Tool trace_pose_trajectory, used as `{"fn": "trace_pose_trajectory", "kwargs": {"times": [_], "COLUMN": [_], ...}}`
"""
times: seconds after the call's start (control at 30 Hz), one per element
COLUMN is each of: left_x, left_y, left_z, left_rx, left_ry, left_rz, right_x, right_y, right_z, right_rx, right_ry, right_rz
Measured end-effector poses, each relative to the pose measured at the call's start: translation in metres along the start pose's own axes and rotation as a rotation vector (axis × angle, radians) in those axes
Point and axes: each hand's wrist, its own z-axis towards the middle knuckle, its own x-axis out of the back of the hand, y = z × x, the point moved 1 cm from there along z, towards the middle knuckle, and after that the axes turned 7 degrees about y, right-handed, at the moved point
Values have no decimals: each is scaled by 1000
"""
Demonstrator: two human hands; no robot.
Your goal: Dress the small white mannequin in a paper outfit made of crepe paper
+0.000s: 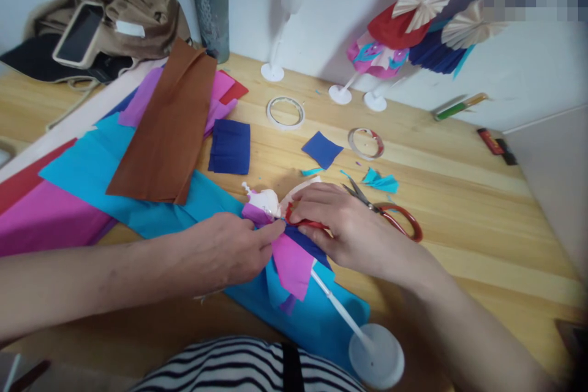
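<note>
A small doll figure on a white stand (340, 306) lies on its side near the table's front edge. It has a white top part (265, 202) and wears pink paper (296, 263) with dark blue paper beside it. My left hand (239, 245) is closed, thumb and forefinger pressed at the doll's middle. My right hand (340, 220) is closed on a strip of red crepe paper (315, 225), held against the doll. A cream paper piece (296, 191) shows behind the right fingers, partly hidden. Scissors with red handles (399, 220) lie just beyond my right hand.
Brown crepe paper (160, 135) and turquoise crepe paper (96, 156) are spread at left. Dark blue squares (229, 147), tape rolls (285, 98) and turquoise scraps (380, 180) lie beyond. Dressed stands (340, 94) line the wall. A phone (80, 35) rests on a brown bag.
</note>
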Motion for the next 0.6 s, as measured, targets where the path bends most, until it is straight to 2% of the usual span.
{"fn": "trace_pose_trajectory", "kwargs": {"times": [0.07,0.2,0.27,0.4,0.6], "left_x": [1,0,0,0,2], "left_y": [1,1,1,2,2], "left_z": [1,0,-1,0,0], "left_rx": [-5,-16,-16,6,-18], "left_ry": [6,10,1,1,11], "left_rz": [7,4,10,38,36], "right_x": [-3,-8,-12,-18,-20], "right_y": [0,4,6,9,13], "right_z": [-2,-3,-3,-4,-6], "right_rx": [10,-44,-5,100,86], "right_ry": [-7,148,183,120,91], "right_rz": [17,43,44,36,57]}}
